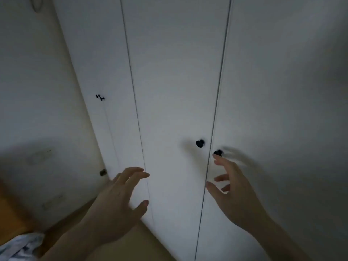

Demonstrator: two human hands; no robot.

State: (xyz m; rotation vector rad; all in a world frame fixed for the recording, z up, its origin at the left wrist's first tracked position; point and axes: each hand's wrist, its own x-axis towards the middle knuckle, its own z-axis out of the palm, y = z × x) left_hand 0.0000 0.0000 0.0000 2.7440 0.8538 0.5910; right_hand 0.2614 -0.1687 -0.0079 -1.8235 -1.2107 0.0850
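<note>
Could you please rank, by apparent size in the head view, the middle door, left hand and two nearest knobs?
Middle white wardrobe door
left hand
black round knob and right-door knob look alike

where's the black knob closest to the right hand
The black knob sits right of centre in the head view, on the right door just past the seam, just above the right hand and beside the twin knob on the middle door.
</note>
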